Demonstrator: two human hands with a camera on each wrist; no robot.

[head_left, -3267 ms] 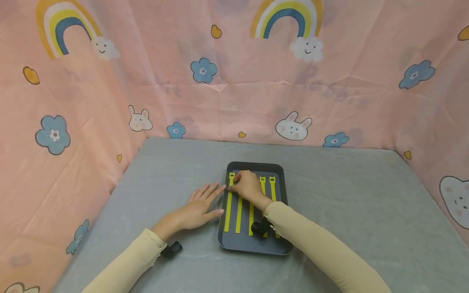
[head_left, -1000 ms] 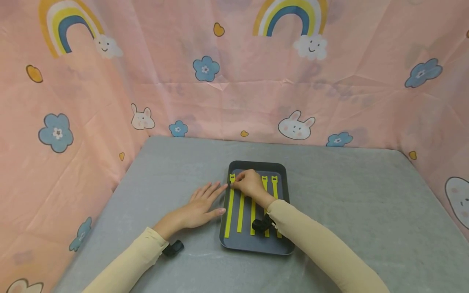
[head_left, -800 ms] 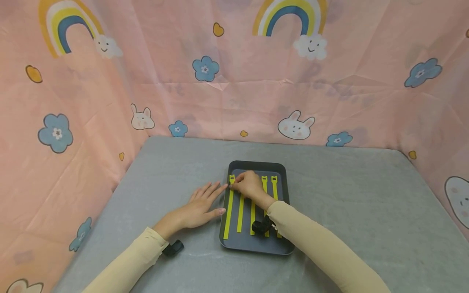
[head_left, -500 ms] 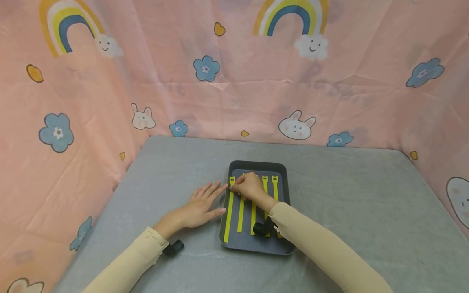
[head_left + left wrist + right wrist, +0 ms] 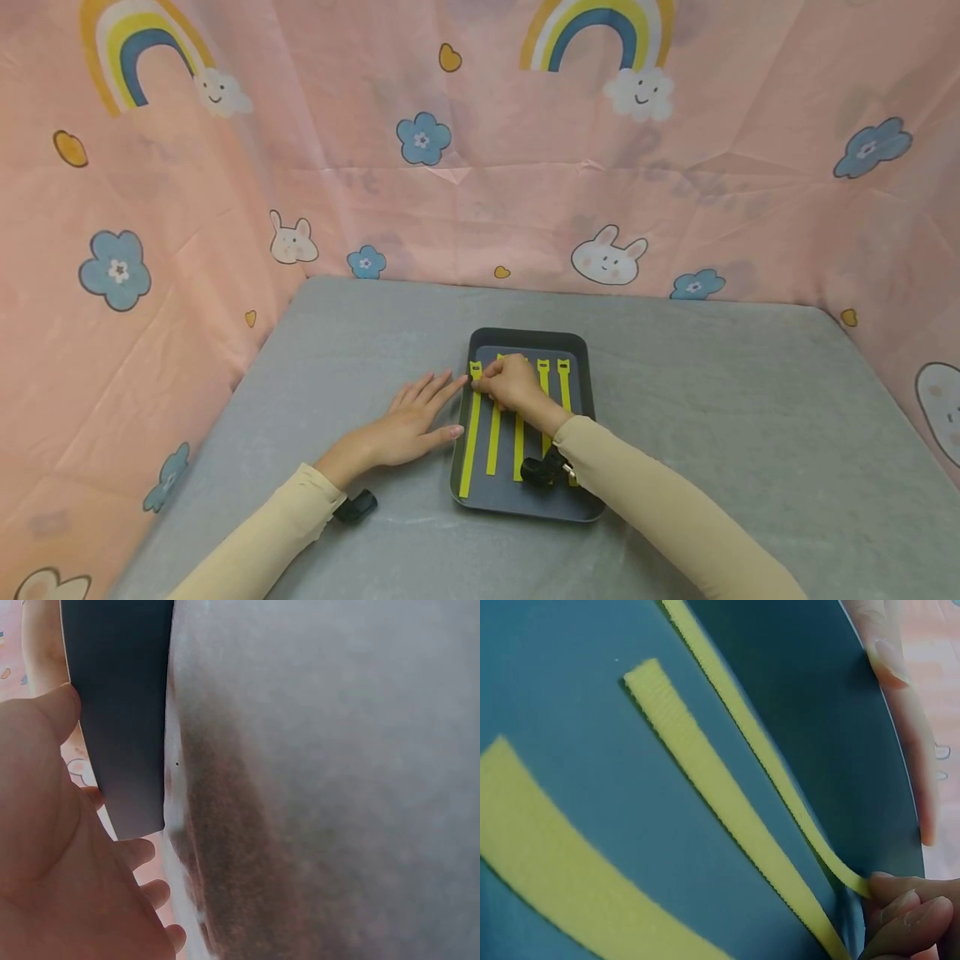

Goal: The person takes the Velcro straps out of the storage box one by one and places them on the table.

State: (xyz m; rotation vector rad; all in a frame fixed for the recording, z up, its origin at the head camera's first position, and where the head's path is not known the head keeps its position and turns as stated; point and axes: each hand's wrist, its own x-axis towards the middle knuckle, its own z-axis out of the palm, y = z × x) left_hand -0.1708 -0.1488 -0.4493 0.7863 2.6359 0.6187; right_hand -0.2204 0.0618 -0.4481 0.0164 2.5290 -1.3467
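A dark grey rectangular tray (image 5: pixel 517 503) holds several yellow hook-and-loop cable ties lying lengthwise, their slotted heads at the far end. My right hand (image 5: pixel 514 385) reaches over the tray and pinches the leftmost cable tie (image 5: pixel 470 446) just below its head. In the right wrist view this tie (image 5: pixel 759 746) bends up slightly into the fingertips, along the tray's side wall. Beside it lies a second cable tie (image 5: pixel 492 446), its head partly covered by the right hand. My left hand (image 5: pixel 401 429), fingers spread straight, rests against the tray's left side wall (image 5: pixel 120 727).
To the right in the tray are more cable ties, including the rightmost tie (image 5: pixel 564 379); the right forearm hides parts of them. A grey cloth (image 5: pixel 712 392) covers the table. A pink printed curtain (image 5: pixel 487 200) stands around the back and sides.
The leftmost cable tie has slid toward the near end of the tray, with the right hand pinching it and shifting slightly nearer. The left hand stays by the tray's side.
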